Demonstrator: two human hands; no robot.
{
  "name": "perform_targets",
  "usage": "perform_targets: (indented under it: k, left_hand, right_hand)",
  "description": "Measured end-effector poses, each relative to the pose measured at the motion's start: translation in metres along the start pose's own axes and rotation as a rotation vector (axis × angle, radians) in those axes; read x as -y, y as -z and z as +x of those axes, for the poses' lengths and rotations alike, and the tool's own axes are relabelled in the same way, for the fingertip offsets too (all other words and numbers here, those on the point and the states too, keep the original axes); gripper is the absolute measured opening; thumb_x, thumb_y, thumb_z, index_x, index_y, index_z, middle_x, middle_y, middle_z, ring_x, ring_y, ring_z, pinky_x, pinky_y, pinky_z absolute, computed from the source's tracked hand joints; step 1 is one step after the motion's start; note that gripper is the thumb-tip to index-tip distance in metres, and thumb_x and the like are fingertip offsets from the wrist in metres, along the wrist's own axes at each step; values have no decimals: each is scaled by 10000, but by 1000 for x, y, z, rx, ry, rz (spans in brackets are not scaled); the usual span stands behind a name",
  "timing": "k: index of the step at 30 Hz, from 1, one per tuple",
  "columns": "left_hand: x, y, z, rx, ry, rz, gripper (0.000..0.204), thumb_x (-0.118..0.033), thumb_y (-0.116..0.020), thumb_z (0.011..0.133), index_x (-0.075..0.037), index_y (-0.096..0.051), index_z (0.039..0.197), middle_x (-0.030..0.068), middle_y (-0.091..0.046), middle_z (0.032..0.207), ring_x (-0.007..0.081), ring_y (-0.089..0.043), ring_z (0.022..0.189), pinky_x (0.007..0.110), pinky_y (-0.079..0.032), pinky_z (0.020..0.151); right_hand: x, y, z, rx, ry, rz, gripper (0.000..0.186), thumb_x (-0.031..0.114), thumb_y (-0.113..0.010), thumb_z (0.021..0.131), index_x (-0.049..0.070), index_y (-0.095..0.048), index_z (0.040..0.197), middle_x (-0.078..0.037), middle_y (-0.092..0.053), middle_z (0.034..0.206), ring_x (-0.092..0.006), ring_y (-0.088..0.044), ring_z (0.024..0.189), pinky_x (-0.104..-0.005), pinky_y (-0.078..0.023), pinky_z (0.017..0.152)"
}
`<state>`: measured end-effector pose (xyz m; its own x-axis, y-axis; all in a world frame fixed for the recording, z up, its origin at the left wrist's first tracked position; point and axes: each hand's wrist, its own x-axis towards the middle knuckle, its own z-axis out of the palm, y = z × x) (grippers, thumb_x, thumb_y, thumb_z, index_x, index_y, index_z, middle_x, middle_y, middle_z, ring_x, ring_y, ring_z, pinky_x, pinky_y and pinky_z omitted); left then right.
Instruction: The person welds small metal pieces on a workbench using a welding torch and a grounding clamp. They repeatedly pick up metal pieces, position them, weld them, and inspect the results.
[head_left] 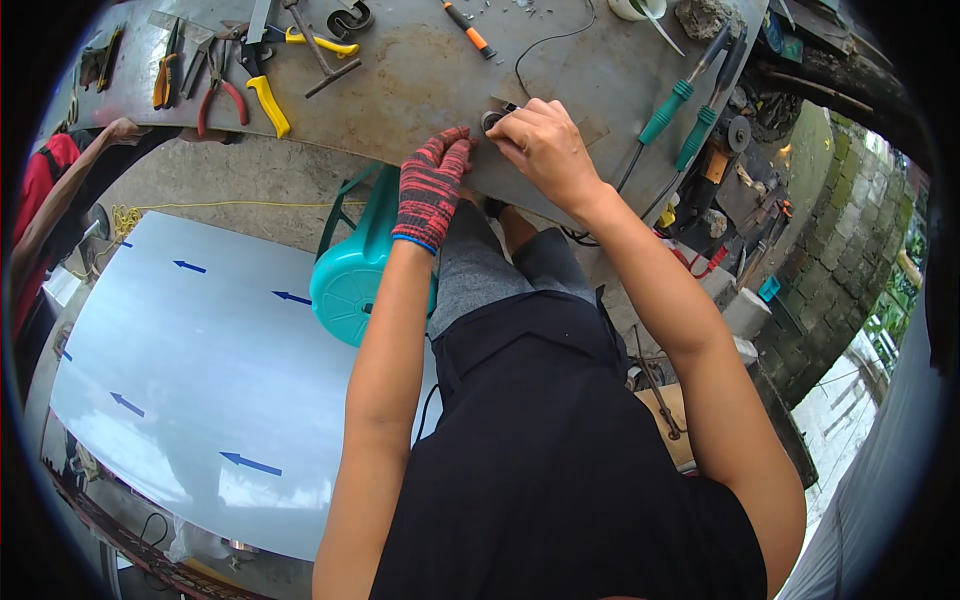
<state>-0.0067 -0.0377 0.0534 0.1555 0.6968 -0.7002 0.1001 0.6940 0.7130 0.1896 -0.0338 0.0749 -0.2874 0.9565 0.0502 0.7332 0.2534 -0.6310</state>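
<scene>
My right hand [545,145], bare, reaches over the near edge of the metal worktable [400,95]. Its fingers pinch a small dark round metal piece [491,120], mostly covered by the fingertips, so its kind is unclear. Just left of it is my left hand [432,190], in a red-and-black knit glove with a blue cuff. The gloved fingers are bent together at the table edge, and whatever they may hold is hidden. Farther back on the tabletop lie an orange-and-black screwdriver-like tool [468,30] and a thin black cable [530,55].
Pliers [220,90], yellow-handled snips [265,100] and a T-shaped metal bar [318,50] lie at left. Two green-handled tools [668,112] with cables lie at right, near an angle grinder [722,150]. A teal stool [345,290] and pale sheet [190,370] stand below; another person's arm [85,175] shows far left.
</scene>
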Motion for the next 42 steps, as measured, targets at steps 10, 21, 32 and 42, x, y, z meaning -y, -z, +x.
perform_targets:
  k: [10, 21, 32, 42]
  left_hand:
    - [-15, -17, 0, -54, 22, 132, 421, -243, -772, 959, 35, -706, 1269, 161, -766, 1167, 194, -720, 1067, 329, -554, 963]
    - [-12, -16, -4, -70, -15, 52, 389, -245, -765, 953, 13, -732, 1243, 103, -773, 1107, 131, -685, 990, 302, -545, 918]
    - [-4, -21, 6, -81, 28, 57, 329, -179, -748, 972, 6, -727, 1243, 86, -766, 1107, 133, -679, 986, 294, -544, 909]
    - [-9, -20, 3, -91, 43, 79, 390, -226, -775, 952, 15, -725, 1256, 120, -772, 1111, 172, -705, 1013, 313, -549, 928]
  right_hand:
    - [0, -2, -1, -7, 1, 8, 249, 50, -786, 797, 95, -701, 1027, -14, -716, 878, -211, -625, 844, -352, -457, 799]
    - [5, -4, 1, -83, -7, 65, 335, 68, -774, 805, 104, -598, 1088, -27, -673, 863, -241, -625, 859, -382, -445, 801]
    - [4, 0, -2, -88, -11, 89, 335, 67, -746, 852, 97, -599, 1151, -23, -694, 880, -226, -628, 862, -377, -442, 799]
    - [-3, 22, -22, -222, -174, 132, 428, 18, -763, 822, 82, -607, 1216, -66, -694, 994, -265, -656, 920, -386, -453, 816]
